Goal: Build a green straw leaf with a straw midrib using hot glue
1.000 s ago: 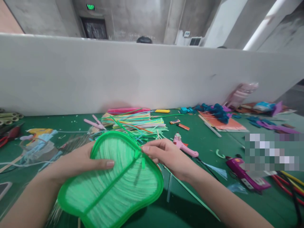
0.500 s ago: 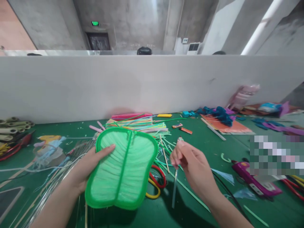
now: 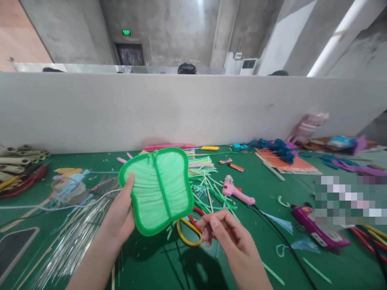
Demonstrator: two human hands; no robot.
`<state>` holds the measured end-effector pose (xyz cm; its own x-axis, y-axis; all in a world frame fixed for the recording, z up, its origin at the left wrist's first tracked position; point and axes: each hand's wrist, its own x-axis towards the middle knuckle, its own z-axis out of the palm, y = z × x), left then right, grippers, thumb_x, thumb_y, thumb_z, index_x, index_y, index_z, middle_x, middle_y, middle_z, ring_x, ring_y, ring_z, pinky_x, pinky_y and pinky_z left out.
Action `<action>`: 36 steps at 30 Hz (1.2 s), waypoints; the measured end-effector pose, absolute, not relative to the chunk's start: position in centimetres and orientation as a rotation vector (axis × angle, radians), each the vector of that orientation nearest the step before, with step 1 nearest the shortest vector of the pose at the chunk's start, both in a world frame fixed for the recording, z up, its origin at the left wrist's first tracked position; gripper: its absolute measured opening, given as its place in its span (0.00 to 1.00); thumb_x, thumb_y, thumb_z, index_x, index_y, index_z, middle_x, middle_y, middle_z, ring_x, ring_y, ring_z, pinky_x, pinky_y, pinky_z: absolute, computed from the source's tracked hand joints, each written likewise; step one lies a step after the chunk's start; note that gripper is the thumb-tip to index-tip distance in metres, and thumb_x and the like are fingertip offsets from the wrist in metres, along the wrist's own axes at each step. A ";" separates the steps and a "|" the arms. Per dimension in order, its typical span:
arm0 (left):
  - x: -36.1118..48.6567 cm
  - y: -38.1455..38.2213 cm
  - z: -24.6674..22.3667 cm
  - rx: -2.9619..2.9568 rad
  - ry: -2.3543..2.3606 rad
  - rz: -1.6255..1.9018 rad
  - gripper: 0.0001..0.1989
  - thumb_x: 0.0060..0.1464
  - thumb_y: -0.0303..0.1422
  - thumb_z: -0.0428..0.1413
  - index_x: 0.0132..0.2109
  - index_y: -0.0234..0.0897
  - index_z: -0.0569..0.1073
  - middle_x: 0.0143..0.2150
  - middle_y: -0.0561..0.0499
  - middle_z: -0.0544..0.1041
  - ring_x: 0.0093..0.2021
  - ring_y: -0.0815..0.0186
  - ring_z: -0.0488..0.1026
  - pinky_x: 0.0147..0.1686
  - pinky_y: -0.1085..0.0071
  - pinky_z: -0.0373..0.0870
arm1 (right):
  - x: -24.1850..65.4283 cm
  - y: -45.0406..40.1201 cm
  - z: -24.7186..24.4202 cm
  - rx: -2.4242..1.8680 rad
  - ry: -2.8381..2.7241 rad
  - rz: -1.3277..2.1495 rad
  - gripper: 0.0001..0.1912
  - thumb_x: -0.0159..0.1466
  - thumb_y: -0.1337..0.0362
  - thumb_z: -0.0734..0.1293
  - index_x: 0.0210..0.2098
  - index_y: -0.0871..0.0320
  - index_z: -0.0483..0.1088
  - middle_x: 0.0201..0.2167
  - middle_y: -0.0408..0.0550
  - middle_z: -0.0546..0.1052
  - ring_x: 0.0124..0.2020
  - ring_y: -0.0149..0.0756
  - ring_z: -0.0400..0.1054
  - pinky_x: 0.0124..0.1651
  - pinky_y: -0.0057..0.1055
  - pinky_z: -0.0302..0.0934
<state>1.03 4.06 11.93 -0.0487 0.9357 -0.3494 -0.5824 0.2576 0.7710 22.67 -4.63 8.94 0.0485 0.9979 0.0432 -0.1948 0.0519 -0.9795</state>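
My left hand (image 3: 119, 213) grips a green butterfly-wing-shaped craft piece (image 3: 160, 189) by its left edge, thumb on the front. Its rim and centre rib look fuzzy, and pale green strands fill the panels between them. To the right, my right hand (image 3: 228, 241) is closed in a pinch, thumb against the bent fingers. A faint thin line shows below the fingertips, but what they hold is unclear. Next to this hand, and partly behind it, lie scissors (image 3: 189, 243) with red and yellow handles. A pink glue gun (image 3: 238, 193) rests on the table beyond the right hand.
Loose green stems (image 3: 208, 197) and bundled coloured stems (image 3: 199, 161) lie behind the craft piece. Metal wires (image 3: 78, 229) spread at left, near bamboo tubes (image 3: 18, 163) and a dark flat device (image 3: 18, 249). A purple tool (image 3: 320, 227) lies right. A white partition (image 3: 181, 108) stands behind.
The craft piece has turned and risen slightly in my left hand. My right hand has come down and left, uncovering the pink glue gun; the clear rod below that hand no longer shows plainly.
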 end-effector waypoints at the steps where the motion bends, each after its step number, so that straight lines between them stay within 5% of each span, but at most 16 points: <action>1: 1.0 3.8 11.7 0.433 0.972 1.288 0.24 0.64 0.45 0.49 0.62 0.39 0.69 0.57 0.44 0.77 0.58 0.54 0.74 0.60 0.56 0.69 | 22.8 -4.6 9.1 -1.074 -1.065 1.236 0.16 0.63 0.50 0.69 0.33 0.58 0.74 0.28 0.47 0.77 0.28 0.32 0.69 0.34 0.28 0.66; 7: 0.9 3.8 10.4 0.320 0.845 1.199 0.24 0.66 0.42 0.47 0.64 0.37 0.67 0.57 0.44 0.77 0.60 0.55 0.72 0.63 0.55 0.65 | 22.8 -4.7 9.1 -1.180 -1.050 1.259 0.16 0.57 0.51 0.74 0.29 0.58 0.75 0.28 0.50 0.79 0.30 0.36 0.72 0.36 0.31 0.68; 13: 1.1 3.8 9.9 0.285 0.706 1.237 0.26 0.67 0.44 0.44 0.67 0.39 0.62 0.58 0.45 0.77 0.60 0.55 0.72 0.63 0.54 0.63 | 22.2 -5.1 8.2 -1.244 -1.464 0.968 0.20 0.71 0.51 0.56 0.33 0.56 0.70 0.31 0.49 0.76 0.34 0.37 0.70 0.39 0.32 0.64; 19: 1.3 3.1 9.7 0.324 0.616 1.307 0.27 0.64 0.48 0.45 0.66 0.43 0.64 0.58 0.48 0.77 0.62 0.54 0.69 0.64 0.55 0.61 | 19.8 -4.7 4.8 -1.444 -1.879 0.751 0.21 0.69 0.58 0.60 0.58 0.60 0.65 0.48 0.59 0.77 0.46 0.47 0.74 0.47 0.37 0.66; 23: 1.1 2.4 9.3 0.372 0.557 1.303 0.28 0.61 0.52 0.48 0.62 0.44 0.70 0.56 0.48 0.78 0.63 0.52 0.68 0.64 0.54 0.60 | 18.8 -3.7 3.9 -1.451 -1.848 0.598 0.20 0.73 0.60 0.50 0.51 0.58 0.69 0.42 0.55 0.79 0.39 0.44 0.76 0.40 0.35 0.66; 28: 1.5 1.6 9.5 0.523 0.453 1.304 0.30 0.56 0.60 0.48 0.56 0.49 0.74 0.57 0.49 0.77 0.65 0.51 0.64 0.62 0.53 0.62 | 19.6 -3.2 5.9 -1.312 -1.688 0.654 0.16 0.72 0.57 0.55 0.44 0.56 0.70 0.36 0.50 0.79 0.35 0.40 0.74 0.38 0.31 0.63; 33: 2.0 2.8 9.1 0.735 0.703 1.638 0.24 0.63 0.51 0.48 0.57 0.44 0.73 0.65 0.49 0.68 0.68 0.57 0.58 0.62 0.63 0.60 | 19.9 -3.2 6.9 -1.244 -1.399 0.859 0.18 0.69 0.50 0.59 0.39 0.56 0.72 0.26 0.45 0.72 0.26 0.35 0.63 0.29 0.29 0.56; 36: 1.5 3.7 8.2 0.690 0.775 1.676 0.21 0.62 0.48 0.52 0.59 0.51 0.70 0.67 0.57 0.65 0.70 0.63 0.54 0.62 0.71 0.58 | 19.6 -3.2 6.6 -1.179 -1.192 1.067 0.22 0.67 0.44 0.61 0.39 0.57 0.71 0.20 0.38 0.62 0.19 0.30 0.53 0.22 0.27 0.48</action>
<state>1.53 3.72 8.18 -0.2193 0.9743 0.0515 -0.5919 -0.1748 0.7868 19.58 -3.18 6.60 0.0899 0.9909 0.1007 0.0087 0.1003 -0.9949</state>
